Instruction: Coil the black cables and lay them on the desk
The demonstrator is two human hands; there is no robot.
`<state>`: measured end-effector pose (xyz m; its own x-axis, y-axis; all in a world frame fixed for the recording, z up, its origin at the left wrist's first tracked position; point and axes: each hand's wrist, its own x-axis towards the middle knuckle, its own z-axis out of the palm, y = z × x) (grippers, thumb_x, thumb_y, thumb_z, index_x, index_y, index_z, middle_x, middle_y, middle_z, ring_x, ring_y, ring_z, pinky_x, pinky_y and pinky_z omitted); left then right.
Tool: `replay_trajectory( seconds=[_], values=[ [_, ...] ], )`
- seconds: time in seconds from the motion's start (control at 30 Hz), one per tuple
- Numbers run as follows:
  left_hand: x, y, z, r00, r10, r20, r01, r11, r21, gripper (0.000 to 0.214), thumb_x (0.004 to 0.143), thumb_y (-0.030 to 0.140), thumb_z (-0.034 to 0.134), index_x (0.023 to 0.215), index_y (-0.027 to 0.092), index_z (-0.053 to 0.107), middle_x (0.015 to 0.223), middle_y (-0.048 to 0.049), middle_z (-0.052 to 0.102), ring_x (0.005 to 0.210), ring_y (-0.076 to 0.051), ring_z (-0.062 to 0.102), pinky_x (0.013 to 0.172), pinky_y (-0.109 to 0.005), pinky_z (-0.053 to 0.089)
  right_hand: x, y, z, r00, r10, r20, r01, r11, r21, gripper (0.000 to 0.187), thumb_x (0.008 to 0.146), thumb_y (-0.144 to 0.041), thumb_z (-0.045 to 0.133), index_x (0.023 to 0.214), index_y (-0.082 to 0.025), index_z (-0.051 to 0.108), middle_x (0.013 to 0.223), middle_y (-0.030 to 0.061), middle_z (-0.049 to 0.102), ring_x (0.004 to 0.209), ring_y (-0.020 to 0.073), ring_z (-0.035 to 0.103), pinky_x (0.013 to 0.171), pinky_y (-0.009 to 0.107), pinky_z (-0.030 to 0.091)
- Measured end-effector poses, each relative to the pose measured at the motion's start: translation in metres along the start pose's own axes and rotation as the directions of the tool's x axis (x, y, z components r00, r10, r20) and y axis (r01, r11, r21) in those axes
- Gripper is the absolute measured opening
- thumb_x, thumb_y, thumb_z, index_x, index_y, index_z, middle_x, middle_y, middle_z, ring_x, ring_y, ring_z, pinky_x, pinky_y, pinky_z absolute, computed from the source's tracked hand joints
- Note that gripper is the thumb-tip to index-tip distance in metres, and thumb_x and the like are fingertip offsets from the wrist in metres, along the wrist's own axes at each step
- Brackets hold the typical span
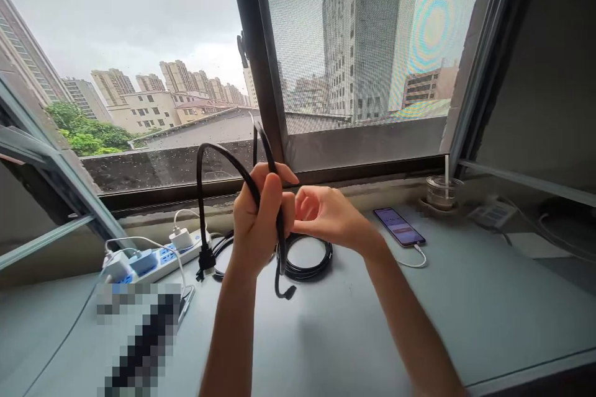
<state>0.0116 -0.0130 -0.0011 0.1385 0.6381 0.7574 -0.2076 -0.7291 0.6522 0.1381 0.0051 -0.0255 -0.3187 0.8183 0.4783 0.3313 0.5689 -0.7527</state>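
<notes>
My left hand (261,220) is closed around a black cable (200,192), raised above the table in front of the window. The cable arches over the hand in loops. A dark plug (205,260) hangs at the left, and a smaller connector end (289,292) dangles below the fist. Close by on the right, my right hand (336,217) has its thumb and fingers curled towards the left fist; its fingertips are partly hidden, so what they pinch cannot be made out. Behind and beneath the hands, a coiled black cable (310,273) lies on the table, with another coil (224,253) partly covered by the left hand.
On the left sits a white power strip (161,265) with several chargers and white cords. A pixelated dark object lies in front of it. To the right are a phone (399,227) on a white charging cable and a lidded cup (441,193) with a straw. Window frames (267,74) stand behind.
</notes>
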Motion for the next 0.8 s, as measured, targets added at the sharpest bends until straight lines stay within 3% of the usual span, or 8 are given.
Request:
replay_trajectory(
  seconds=[0.1,0.27,0.4,0.53,0.7,0.8],
  values=[
    [0.000,-0.001,-0.002,0.999,0.018,0.033,-0.018,1.000,0.007,0.030,0.084,0.051,0.051,0.083,0.021,0.055,0.034,0.0080,0.039,0.026,-0.004,0.025,0.029,-0.018,0.016,0.006,0.004,0.008,0.991,-0.115,-0.069,0.126,0.975,0.185,0.023,0.071,-0.029,0.068,0.081,-0.020,0.050,0.073,-0.0028,0.061,0.071,0.0145,0.061,0.060,0.022,0.045],
    [0.002,0.002,-0.002,0.966,0.095,-0.238,-0.067,0.990,0.123,0.027,0.074,0.043,0.068,0.089,0.026,0.053,0.039,0.0104,0.040,0.028,-0.002,0.023,0.029,-0.018,0.015,0.009,0.002,0.005,0.967,-0.174,-0.186,0.241,0.861,0.448,0.016,0.083,-0.021,0.050,0.097,-0.022,0.042,0.092,-0.0015,0.059,0.071,0.0120,0.064,0.071,0.029,0.050],
    [0.007,0.002,-0.014,0.937,0.113,-0.329,-0.045,0.977,0.208,0.030,0.069,0.034,0.073,0.089,0.027,0.053,0.044,0.0102,0.041,0.030,-0.002,0.023,0.029,-0.017,0.017,0.003,-0.005,-0.015,0.929,-0.174,-0.327,0.329,0.793,0.513,0.016,0.085,-0.027,0.051,0.097,-0.026,0.040,0.096,-0.0017,0.056,0.060,0.0089,0.056,0.063,0.028,0.048],
    [0.014,-0.004,-0.036,0.913,0.141,-0.383,-0.050,0.970,0.238,0.020,0.075,0.026,0.065,0.091,0.027,0.053,0.046,0.0106,0.039,0.031,-0.002,0.025,0.029,-0.016,0.019,-0.014,-0.004,-0.050,0.836,-0.097,-0.540,0.407,0.770,0.491,0.022,0.080,-0.029,0.058,0.095,-0.029,0.043,0.093,-0.0024,0.057,0.048,0.0068,0.036,0.047,0.024,0.033],
    [0.016,-0.009,-0.061,0.822,0.264,-0.505,-0.081,0.931,0.356,0.013,0.081,0.017,0.053,0.089,0.027,0.054,0.054,0.0106,0.041,0.034,0.001,0.029,0.035,-0.015,0.025,-0.041,0.009,-0.094,0.788,0.086,-0.609,0.292,0.819,0.494,0.024,0.073,-0.030,0.065,0.090,-0.030,0.049,0.083,-0.0029,0.056,0.043,0.0074,0.017,0.039,0.025,0.013],
    [0.015,-0.010,-0.070,0.812,0.256,-0.524,-0.031,0.916,0.399,0.011,0.082,0.016,0.050,0.086,0.024,0.056,0.054,0.0108,0.042,0.036,0.003,0.033,0.039,-0.016,0.026,-0.047,0.015,-0.104,0.766,0.182,-0.616,0.257,0.792,0.554,0.023,0.072,-0.029,0.068,0.089,-0.030,0.052,0.084,-0.0036,0.058,0.041,0.0068,0.013,0.038,0.024,0.006]
  ],
)
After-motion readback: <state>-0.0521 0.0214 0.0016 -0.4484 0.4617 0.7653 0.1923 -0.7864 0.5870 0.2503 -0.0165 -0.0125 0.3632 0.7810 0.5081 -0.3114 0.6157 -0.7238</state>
